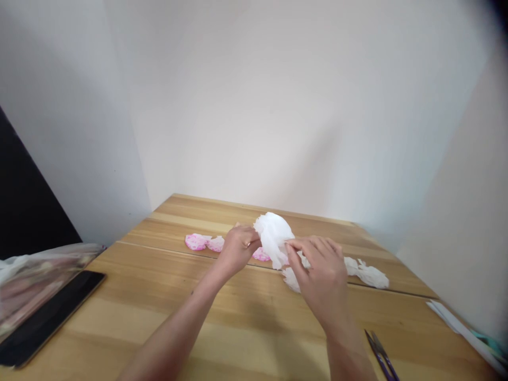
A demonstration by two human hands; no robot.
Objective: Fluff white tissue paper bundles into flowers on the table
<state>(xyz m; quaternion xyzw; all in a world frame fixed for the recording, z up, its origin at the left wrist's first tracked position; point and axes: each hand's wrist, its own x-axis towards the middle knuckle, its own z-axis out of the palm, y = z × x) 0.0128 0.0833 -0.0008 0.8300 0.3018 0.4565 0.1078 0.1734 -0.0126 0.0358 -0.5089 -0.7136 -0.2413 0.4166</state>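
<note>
Between my hands, above the table, is a piece of thin white tissue-like paper (273, 235), ruffled and rounded at the top. My left hand (240, 243) pinches its left edge, fingers closed. At its right edge, my right hand (319, 262) grips it between thumb and forefinger. Pink-and-white crumpled pieces (197, 242) lie on the table beyond my left hand, and another pink piece (262, 254) shows behind the paper. White crumpled pieces (371, 274) lie to the right, and one more white piece (291, 279) is partly hidden by my right hand.
Small scissors (381, 354) with dark handles lie at the front right of the wooden table (222, 328). White strips (456, 323) rest along the right edge. At the left are a black flat device (55, 315) and a clear plastic bag (35, 280). A wall stands behind.
</note>
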